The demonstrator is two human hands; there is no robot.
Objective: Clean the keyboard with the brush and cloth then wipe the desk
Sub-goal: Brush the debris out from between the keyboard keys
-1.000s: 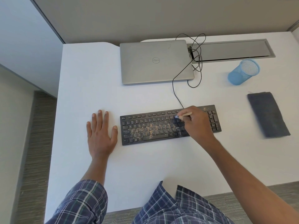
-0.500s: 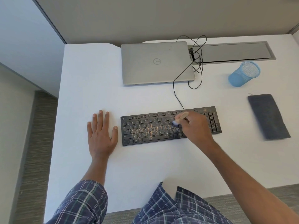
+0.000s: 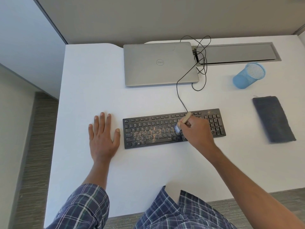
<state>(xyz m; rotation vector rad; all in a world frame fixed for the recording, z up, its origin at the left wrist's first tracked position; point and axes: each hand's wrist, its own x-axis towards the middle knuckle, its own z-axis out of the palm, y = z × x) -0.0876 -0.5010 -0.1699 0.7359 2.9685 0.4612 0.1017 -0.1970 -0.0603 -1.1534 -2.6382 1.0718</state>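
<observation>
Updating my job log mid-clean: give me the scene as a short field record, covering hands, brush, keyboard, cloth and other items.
right hand: grips the brush, bristles on keys right of centre
left hand: flat on the desk beside the keyboard, at its left end
keyboard state: tan debris over middle keys, some near number pad
cloth: dark grey, folded, on desk right of keyboard, not held
other: closed laptop behind keyboard; blue mesh cup far right; black cable runs from keyboard toward laptop

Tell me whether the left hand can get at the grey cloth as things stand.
Probably not. The left hand lies flat on the desk left of the keyboard, while the cloth lies at the far right; the right hand, gripping the brush, sits between them.
</observation>
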